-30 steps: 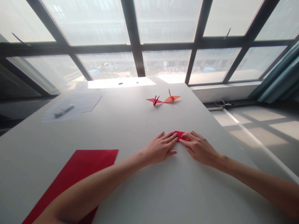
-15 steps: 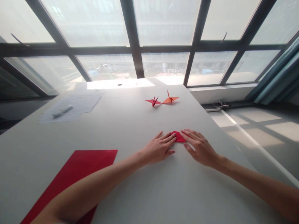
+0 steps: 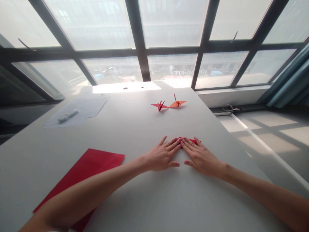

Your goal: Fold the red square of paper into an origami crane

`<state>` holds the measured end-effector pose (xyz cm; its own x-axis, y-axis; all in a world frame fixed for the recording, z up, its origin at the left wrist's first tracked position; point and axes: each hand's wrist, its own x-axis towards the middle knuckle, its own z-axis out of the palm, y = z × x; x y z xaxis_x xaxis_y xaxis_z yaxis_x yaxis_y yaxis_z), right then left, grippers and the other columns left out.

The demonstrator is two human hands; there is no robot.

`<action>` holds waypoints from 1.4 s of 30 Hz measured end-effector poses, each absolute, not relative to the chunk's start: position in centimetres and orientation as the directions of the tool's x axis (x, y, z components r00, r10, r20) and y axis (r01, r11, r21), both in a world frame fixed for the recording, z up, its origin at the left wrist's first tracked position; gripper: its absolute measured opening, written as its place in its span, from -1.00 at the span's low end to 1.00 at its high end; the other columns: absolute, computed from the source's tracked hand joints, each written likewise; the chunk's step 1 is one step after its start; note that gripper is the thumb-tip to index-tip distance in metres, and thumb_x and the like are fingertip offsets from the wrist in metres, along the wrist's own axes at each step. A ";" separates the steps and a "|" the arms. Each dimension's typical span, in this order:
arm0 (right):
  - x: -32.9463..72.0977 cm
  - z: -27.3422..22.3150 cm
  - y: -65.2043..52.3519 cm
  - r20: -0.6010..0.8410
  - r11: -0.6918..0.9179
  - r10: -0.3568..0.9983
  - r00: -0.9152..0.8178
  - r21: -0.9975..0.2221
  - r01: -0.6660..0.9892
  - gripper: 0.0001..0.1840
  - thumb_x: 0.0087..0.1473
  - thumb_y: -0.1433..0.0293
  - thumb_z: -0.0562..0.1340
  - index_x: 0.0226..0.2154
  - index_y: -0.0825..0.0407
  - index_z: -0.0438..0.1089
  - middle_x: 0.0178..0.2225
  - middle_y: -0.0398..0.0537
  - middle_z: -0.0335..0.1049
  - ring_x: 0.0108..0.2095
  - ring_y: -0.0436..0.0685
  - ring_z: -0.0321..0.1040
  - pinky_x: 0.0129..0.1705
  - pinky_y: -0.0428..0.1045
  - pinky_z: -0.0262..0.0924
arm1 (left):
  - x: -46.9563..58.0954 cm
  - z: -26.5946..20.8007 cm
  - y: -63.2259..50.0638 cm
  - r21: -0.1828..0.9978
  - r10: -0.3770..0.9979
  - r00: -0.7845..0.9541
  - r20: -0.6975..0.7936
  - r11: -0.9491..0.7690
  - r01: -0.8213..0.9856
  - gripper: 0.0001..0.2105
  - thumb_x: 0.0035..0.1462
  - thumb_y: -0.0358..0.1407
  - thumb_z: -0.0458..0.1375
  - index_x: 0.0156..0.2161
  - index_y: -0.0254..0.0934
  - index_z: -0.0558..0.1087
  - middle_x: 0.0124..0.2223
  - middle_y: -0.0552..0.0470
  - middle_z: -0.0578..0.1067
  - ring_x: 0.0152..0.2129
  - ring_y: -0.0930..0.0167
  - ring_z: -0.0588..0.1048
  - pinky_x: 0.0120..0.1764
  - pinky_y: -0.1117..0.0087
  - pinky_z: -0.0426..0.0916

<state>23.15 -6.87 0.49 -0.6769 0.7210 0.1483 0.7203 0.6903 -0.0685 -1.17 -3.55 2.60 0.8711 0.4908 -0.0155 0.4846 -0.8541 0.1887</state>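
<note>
A small folded piece of red paper (image 3: 195,141) lies on the white table, mostly covered by my fingers. My left hand (image 3: 164,155) rests flat on its left part, fingers stretched out and thumb apart. Across its middle lies my right hand (image 3: 198,155), also flat with fingers extended, its fingertips meeting those of the left. Only the top edge and the right tip of the paper show. Beyond the hands stand a red paper crane (image 3: 159,105) and an orange paper crane (image 3: 177,103), side by side with wings touching or nearly so.
A large red sheet of paper (image 3: 96,166) lies at the left, partly under my left forearm. White papers (image 3: 93,108) with a whitish marker-like object (image 3: 68,115) on them are at the far left of the table (image 3: 135,129). Windows rise behind; a curtain (image 3: 289,77) hangs right.
My right hand has moved left and flattened over the folded red paper, its fingertips now against my left hand's. The large red sheet has turned slightly beside my left arm.
</note>
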 end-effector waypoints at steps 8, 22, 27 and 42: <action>22.9 0.6 -6.9 0.172 0.698 0.713 -0.680 -0.082 0.711 -0.21 0.26 0.11 0.06 0.36 0.13 -0.20 0.35 0.22 -0.13 0.35 0.29 -0.17 0.32 0.30 -0.25 | -6.6 3.3 -4.3 0.087 0.588 0.802 -0.102 -0.798 0.596 -0.29 0.31 0.08 -0.19 0.38 -0.19 -0.35 0.41 -0.13 -0.17 0.35 0.26 -0.19 0.31 0.10 -0.33; 22.7 0.6 -6.9 0.162 0.689 0.722 -0.673 -0.073 0.721 -0.24 0.28 0.11 0.03 0.35 0.16 -0.15 0.35 0.24 -0.14 0.35 0.30 -0.18 0.31 0.31 -0.22 | -4.3 3.2 -5.1 0.150 0.658 0.753 0.011 -0.746 0.649 -0.35 0.34 0.03 -0.24 0.39 -0.21 -0.30 0.41 -0.10 -0.14 0.35 0.27 -0.17 0.31 0.13 -0.19; 22.6 0.8 -7.0 0.145 0.686 0.725 -0.673 -0.070 0.724 -0.25 0.28 0.10 0.01 0.35 0.18 -0.13 0.35 0.23 -0.15 0.36 0.28 -0.19 0.32 0.30 -0.22 | -5.1 2.1 -6.1 0.062 0.700 0.714 0.027 -0.714 0.698 -0.37 0.33 0.04 -0.24 0.38 -0.24 -0.14 0.40 -0.10 -0.06 0.35 0.23 -0.16 0.30 0.04 -0.23; 22.1 1.7 -7.0 0.290 0.618 0.781 -0.553 -0.230 0.752 -0.55 0.30 0.23 0.03 0.17 0.02 0.27 0.19 0.10 0.27 0.18 0.23 0.17 0.18 0.17 0.08 | 0.0 1.5 -6.6 0.152 0.644 0.761 0.073 -0.762 0.630 -0.29 0.31 0.10 -0.27 0.39 -0.29 -0.26 0.40 -0.14 -0.09 0.35 0.26 -0.14 0.31 0.10 -0.23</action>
